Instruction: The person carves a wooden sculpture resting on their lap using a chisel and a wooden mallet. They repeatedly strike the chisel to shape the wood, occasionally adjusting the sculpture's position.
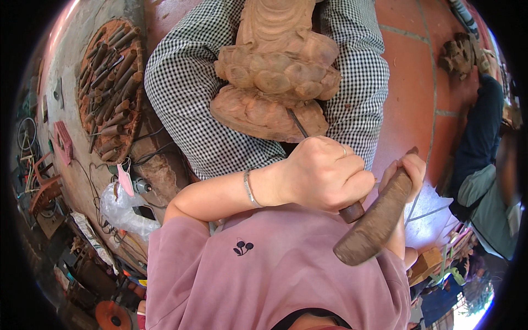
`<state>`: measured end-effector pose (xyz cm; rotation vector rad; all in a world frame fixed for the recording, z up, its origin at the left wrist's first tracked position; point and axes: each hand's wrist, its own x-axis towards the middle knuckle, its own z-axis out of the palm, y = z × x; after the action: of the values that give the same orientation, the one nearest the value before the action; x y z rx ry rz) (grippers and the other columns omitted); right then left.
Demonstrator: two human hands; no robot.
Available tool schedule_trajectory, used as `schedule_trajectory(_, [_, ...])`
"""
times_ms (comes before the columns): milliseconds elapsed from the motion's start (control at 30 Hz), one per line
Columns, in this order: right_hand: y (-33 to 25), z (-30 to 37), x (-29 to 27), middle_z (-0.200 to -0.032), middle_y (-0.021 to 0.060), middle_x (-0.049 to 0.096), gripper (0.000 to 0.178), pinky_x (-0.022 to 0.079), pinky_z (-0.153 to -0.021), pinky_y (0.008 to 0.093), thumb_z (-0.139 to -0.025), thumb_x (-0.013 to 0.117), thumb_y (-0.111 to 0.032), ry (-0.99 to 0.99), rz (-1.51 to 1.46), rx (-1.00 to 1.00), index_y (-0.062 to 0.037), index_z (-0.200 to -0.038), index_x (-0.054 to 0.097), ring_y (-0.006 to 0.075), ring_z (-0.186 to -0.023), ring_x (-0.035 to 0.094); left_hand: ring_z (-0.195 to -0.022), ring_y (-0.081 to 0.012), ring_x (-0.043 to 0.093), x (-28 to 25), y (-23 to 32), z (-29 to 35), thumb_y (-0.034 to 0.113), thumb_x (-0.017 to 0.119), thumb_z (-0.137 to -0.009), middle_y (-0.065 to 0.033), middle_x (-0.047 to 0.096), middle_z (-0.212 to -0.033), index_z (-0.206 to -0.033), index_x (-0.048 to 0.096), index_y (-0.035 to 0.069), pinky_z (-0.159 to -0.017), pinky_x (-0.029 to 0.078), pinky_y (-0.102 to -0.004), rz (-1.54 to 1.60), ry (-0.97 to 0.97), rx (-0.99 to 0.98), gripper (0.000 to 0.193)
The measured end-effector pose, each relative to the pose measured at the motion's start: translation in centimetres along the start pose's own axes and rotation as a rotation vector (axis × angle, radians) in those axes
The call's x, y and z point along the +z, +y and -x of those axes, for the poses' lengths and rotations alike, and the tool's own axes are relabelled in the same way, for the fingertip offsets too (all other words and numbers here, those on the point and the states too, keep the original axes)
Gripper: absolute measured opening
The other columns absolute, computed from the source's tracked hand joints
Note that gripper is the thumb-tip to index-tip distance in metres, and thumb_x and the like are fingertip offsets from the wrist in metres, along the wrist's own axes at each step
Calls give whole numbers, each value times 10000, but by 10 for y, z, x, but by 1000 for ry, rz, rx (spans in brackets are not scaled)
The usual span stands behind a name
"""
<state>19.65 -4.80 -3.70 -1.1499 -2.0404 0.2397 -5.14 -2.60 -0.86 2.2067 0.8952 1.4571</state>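
Between my legs rests a reddish-brown wood carving [278,69], with rounded lotus petals around its base and a wide lower piece nearest me. My left hand [327,173] is wrapped around the handle of a chisel [352,212], whose butt end sticks out below the fist. The chisel's thin dark blade slants up and away, its tip against the carving's lower piece. At the right, my right hand [415,168] grips a club-shaped wooden mallet [371,223]. The mallet's thick end hangs close to the chisel's butt, and it looks apart from it.
On the left, a woven tray [136,135] holds several chisels and gouges. Near it lie a pink mask [125,179], a clear plastic bag [118,212] and cables. Another person's leg [478,132] and a small wood piece [457,55] are on the tiled floor at right.
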Motion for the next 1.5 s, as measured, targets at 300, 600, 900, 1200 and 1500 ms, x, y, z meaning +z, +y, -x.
schedule_trajectory(300, [-7,-7,-4,-916,140,575,448,495,-736,404,-744,652,178,5,-2,5,-43,-1096,486,264,-791,566,-432,-131,441,-4,-2,1,104,712,-683,5,368,-552,-601,392,114,-369,344,-273,9,-14,14,331])
schedule_trajectory(600, [-12,-9,-3,-935,139,594,432,502,-720,384,-719,674,179,55,58,95,-49,-1044,505,268,-808,587,-466,-144,492,-11,-5,3,183,657,-674,-4,423,-569,-640,454,114,-400,407,-280,8,-43,-1,218])
schedule_trajectory(900, [5,3,-4,-919,153,612,451,520,-692,329,-741,673,162,-41,15,194,-30,-1135,566,252,-793,602,-415,-125,375,-14,-11,-11,69,736,-694,8,361,-558,-582,388,111,-359,290,-257,109,132,78,369])
schedule_trajectory(1200, [-4,20,-6,-991,81,558,480,489,-887,331,-827,617,167,-24,10,395,-67,-1217,463,169,-919,571,-464,-119,398,-9,14,11,131,724,-708,10,340,-576,-581,347,121,-379,343,-247,106,115,127,399])
schedule_trajectory(1500, [-17,-9,-10,-928,103,564,454,481,-825,364,-800,618,156,89,-216,73,-64,-1165,462,221,-846,566,-398,-139,369,-16,10,-4,1,700,-678,-6,389,-556,-582,433,87,-350,292,-271,139,208,-57,296])
